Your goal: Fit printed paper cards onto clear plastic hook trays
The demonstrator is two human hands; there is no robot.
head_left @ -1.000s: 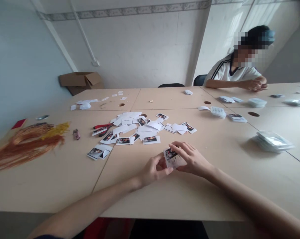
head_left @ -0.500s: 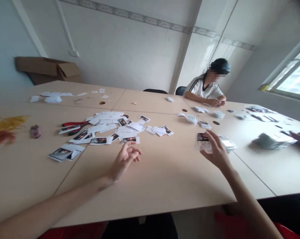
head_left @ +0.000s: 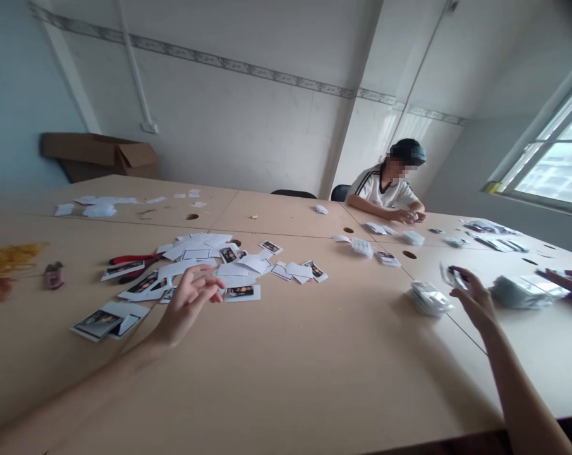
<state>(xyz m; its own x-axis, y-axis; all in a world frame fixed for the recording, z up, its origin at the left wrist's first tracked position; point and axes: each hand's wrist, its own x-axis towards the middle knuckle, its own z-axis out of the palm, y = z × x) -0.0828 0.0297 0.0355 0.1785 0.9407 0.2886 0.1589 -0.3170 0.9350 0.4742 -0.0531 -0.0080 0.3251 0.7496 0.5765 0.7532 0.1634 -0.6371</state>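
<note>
My left hand (head_left: 187,304) hovers with loosely bent, parted fingers near the front of a heap of white-backed photo cards (head_left: 198,243); nothing shows in it. Just beyond its fingertips lies a card with a dark picture (head_left: 241,292). At the right, my right hand (head_left: 478,302) pinches a clear plastic packet (head_left: 449,275) with something dark in or behind it, partly hidden by the fingers. Left of that hand sits a stack of clear packets (head_left: 430,298). A bigger packet stack (head_left: 517,292) lies to its right.
Red-handled pliers (head_left: 124,259) lie at the heap's left edge, with a small purplish tool (head_left: 54,275) farther left. Across the table sits a co-worker (head_left: 385,189). Another person's hand (head_left: 567,282) reaches in at the right edge. A cardboard box (head_left: 96,155) stands behind.
My right hand has carried the packet rightward, past the smaller stack. My left hand has shifted left, over the cards' front edge. The camera view has tilted up slightly.
</note>
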